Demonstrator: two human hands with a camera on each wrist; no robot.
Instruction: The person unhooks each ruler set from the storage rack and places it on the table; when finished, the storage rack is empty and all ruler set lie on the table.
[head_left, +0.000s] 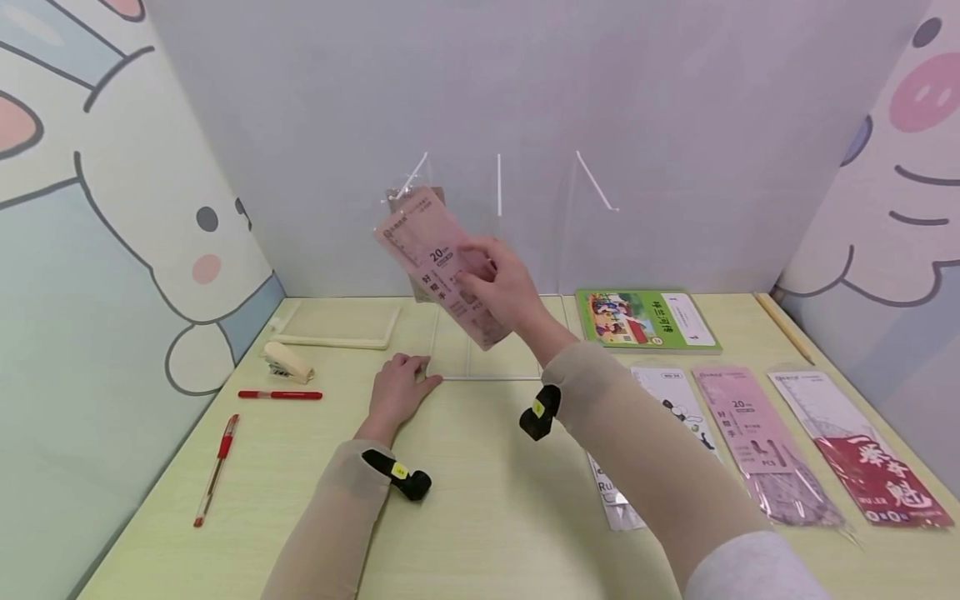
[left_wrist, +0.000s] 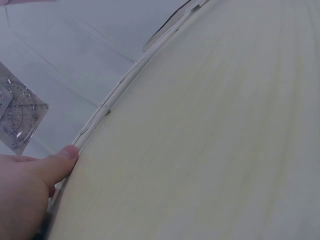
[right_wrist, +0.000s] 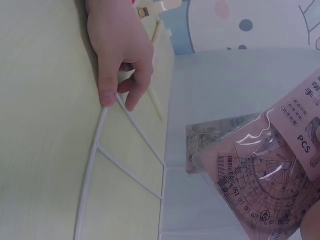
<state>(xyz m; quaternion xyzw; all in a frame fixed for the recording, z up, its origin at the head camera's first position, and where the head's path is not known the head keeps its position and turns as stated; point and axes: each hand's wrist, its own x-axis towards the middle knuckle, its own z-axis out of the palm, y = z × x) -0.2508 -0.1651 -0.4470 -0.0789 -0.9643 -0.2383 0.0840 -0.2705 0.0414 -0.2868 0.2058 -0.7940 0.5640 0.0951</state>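
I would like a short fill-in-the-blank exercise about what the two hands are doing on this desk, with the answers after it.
1. The right hand holds up a ____ packet of rulers.
2. The left hand rests on the white wire ____.
3. Two ____ pens lie left of the left hand.
4. The book by the wall has a ____ cover.

Answers: pink; rack; red; green

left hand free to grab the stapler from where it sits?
Probably yes. The left hand rests on the white wire rack's corner, holding nothing, and only bare table lies between it and the stapler.
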